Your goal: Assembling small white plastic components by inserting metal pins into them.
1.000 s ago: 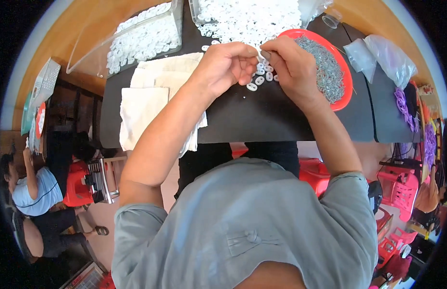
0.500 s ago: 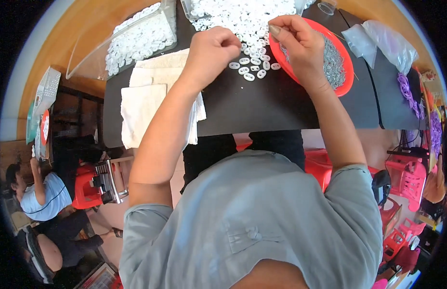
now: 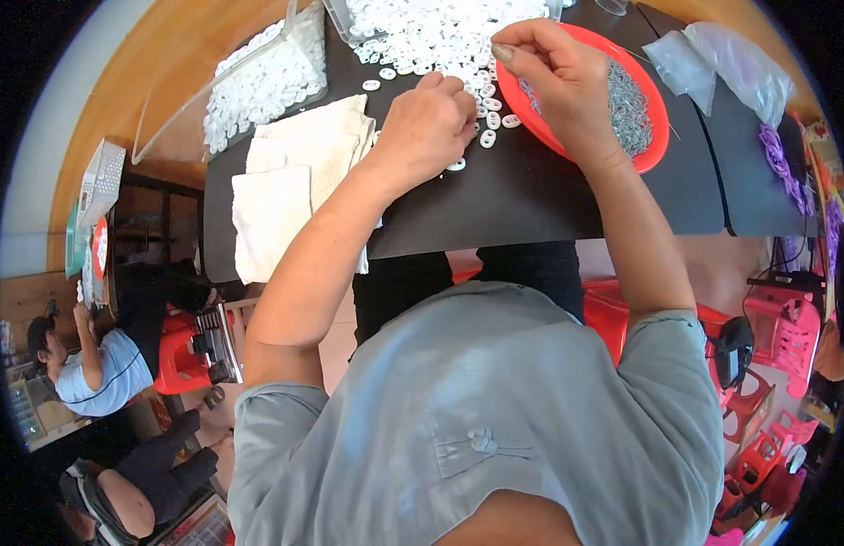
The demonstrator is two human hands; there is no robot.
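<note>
1. Left hand (image 3: 428, 116): fingers curled down and nearly closed, tips among the white rings (image 3: 440, 41) loose on the dark desk (image 3: 531, 196); cannot tell whether a ring is gripped.
2. Right hand (image 3: 563, 77): raised over the left rim of the red plate (image 3: 654, 150), fingers pinched narrow, thumb to forefinger; whatever is pinched too small to make out.
3. Rings: heaped at the far edge of the desk, thinning to a scatter just beside and under the left hand.
4. Grey metal bits (image 3: 629, 114) piled in the plate, right of the right hand.
5. White cloths (image 3: 290, 187) stacked left of the left forearm, partly under it.
6. Clear tray (image 3: 258, 82) of more white rings, far left.
7. Clear bags (image 3: 722, 59) far right, beyond the plate.
8. Another person (image 3: 99, 364) seated low at left, well apart.
</note>
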